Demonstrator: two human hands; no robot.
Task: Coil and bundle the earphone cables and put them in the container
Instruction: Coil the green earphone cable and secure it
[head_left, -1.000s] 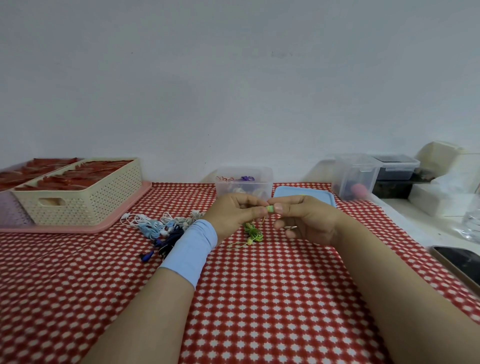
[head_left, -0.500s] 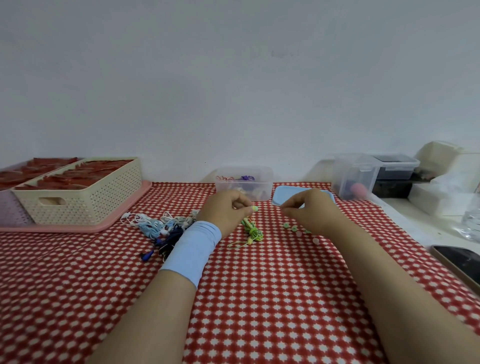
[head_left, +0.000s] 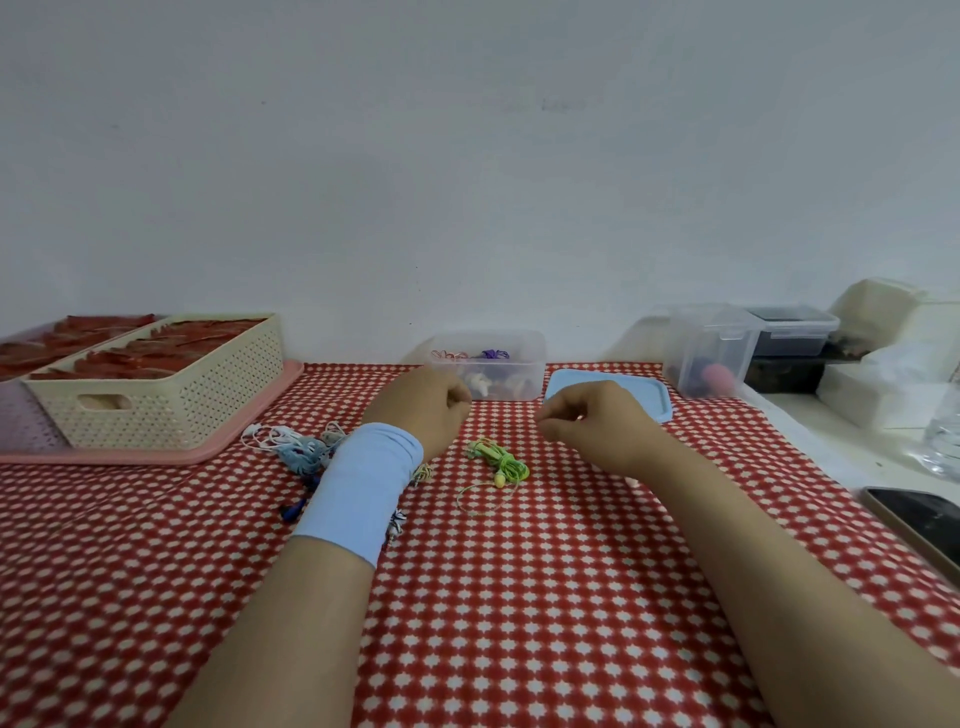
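A green earphone cable (head_left: 500, 461), loosely bunched with a loop trailing toward me, lies on the red checked cloth between my hands. My left hand (head_left: 422, 410), with a light blue wristband, hovers just left of it, fingers curled shut, nothing visible in them. My right hand (head_left: 592, 422) hovers to the cable's right, thumb and fingers pinched together. A tiny pale speck shows at the pinch, but I cannot make out what it is. A tangle of white, blue and dark earphones (head_left: 298, 449) lies left of my left wrist. The clear container (head_left: 535, 358) stands at the back with several bundles inside.
The container's blue lid (head_left: 644, 395) lies right of it. A cream basket (head_left: 171, 410) on a pink tray (head_left: 249, 441) sits at the left. Clear and dark boxes (head_left: 711, 343) stand at the back right. A phone (head_left: 919, 519) lies at the right edge.
My hands were pinched together above the green cable and have moved apart. The right hand dipped to the cloth and is now raised again. The green cable lies free on the cloth.
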